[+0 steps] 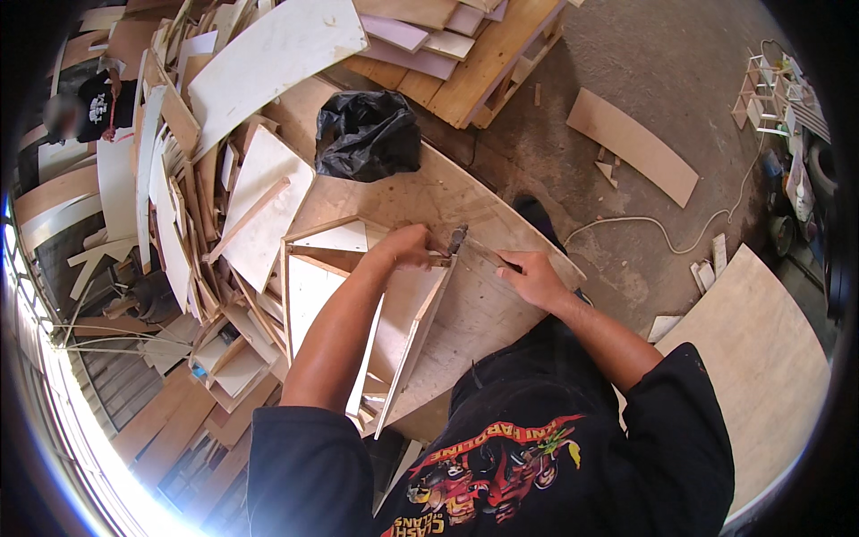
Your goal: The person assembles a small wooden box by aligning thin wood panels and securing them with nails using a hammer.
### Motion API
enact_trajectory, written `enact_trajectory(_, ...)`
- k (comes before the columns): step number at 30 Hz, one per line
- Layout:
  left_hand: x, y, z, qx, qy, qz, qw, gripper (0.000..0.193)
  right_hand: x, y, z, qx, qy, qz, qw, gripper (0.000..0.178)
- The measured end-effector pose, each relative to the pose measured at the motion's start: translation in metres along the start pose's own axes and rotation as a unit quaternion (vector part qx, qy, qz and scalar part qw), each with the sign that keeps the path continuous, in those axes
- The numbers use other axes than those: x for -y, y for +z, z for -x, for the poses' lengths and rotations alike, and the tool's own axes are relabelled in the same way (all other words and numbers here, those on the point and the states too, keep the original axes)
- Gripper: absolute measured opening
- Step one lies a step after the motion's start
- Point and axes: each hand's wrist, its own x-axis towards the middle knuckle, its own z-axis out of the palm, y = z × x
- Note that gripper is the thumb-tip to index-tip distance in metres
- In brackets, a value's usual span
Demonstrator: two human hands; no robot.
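My right hand (534, 279) is wrapped round the handle of a hammer (484, 252). The hammer's dark head meets the far corner of a wooden frame (417, 315) with white panels and thin board sides. At that same corner, my left hand (408, 246) is closed, its fingers curled against the frame's edge. Whatever those fingertips pinch is too small or hidden to make out. Under the frame lies a pale wooden worktable (465, 327). My left forearm crosses over the frame and covers part of it.
A black plastic bag (368, 136) sits on the table beyond the frame. Piled boards and offcuts (183, 206) crowd the left side, where another person (94, 106) is. Stacked planks (438, 40) stand ahead. A cable (662, 234) crosses the floor; a large sheet (761, 358) lies right.
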Motion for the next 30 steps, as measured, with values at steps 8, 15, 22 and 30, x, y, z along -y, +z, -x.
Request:
enact_trajectory(8, 0.012, 0.006, -0.002, -0.021, 0.049, -0.007, 0.999, 0.060, 0.002, -0.001, 0.001, -0.012, 0.069, 0.000, 0.998, 0.039)
enact_trajectory(15, 0.005, 0.008, 0.015, -0.124, 0.145, -0.250, 0.949, 0.054, -0.001, -0.004, -0.001, -0.035, 0.082, -0.023, 0.996, 0.043)
enact_trajectory(22, 0.006, 0.008, 0.015, -0.111, 0.148, -0.303, 0.935, 0.048, 0.013, -0.002, 0.002, -0.013, 0.111, -0.016, 0.994, 0.044)
enact_trajectory(30, 0.006, 0.011, 0.020, -0.141, 0.134, -0.307, 0.932, 0.031, 0.010, 0.003, 0.002, -0.029, 0.113, -0.039, 0.992, 0.043)
